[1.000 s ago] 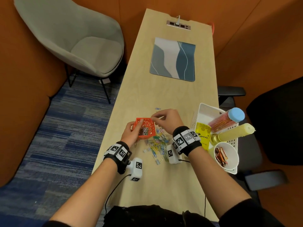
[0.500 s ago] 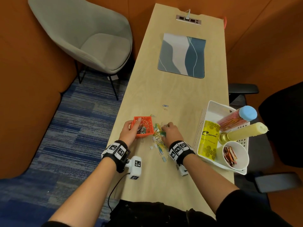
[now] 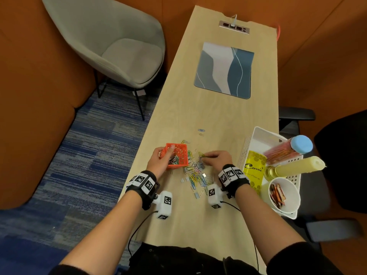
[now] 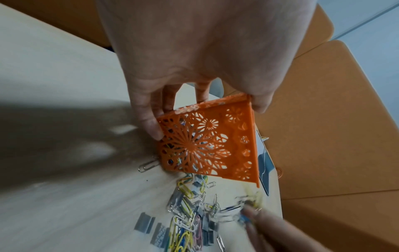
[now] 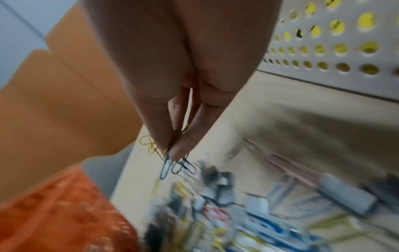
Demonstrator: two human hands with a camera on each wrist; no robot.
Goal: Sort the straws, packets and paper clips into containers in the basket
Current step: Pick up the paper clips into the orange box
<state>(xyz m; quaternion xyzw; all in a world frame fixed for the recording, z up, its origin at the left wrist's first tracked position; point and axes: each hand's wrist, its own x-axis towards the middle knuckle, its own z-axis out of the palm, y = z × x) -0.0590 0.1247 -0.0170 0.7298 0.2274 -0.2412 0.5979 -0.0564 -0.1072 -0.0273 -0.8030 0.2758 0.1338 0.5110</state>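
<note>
A small orange lattice container [image 3: 177, 155] [image 4: 207, 145] [image 5: 60, 214] stands on the table, tilted, with several paper clips inside. My left hand [image 3: 161, 161] [image 4: 194, 105] grips its near rim, thumb on one side and fingers on the other. A pile of coloured paper clips [image 3: 195, 174] [image 4: 190, 216] [image 5: 248, 220] lies just right of it. My right hand [image 3: 213, 158] [image 5: 175, 148] pinches a few blue and yellow paper clips above the pile. The white basket [image 3: 258, 135] at the right holds a straw tube [image 3: 288, 148] and a white cup of packets [image 3: 286, 195].
A yellow pouch [image 3: 254, 169] and a pale yellow candle on a gold holder [image 3: 297, 165] also stand in the basket. Two stray clips [image 3: 201, 132] lie farther up the table, before a blue-grey mat [image 3: 225, 70]. A grey chair [image 3: 111, 42] stands left of the table.
My right hand left the orange container, came down onto the pile, and now lifts a pinch of clips from it. The left hand kept its hold on the container.
</note>
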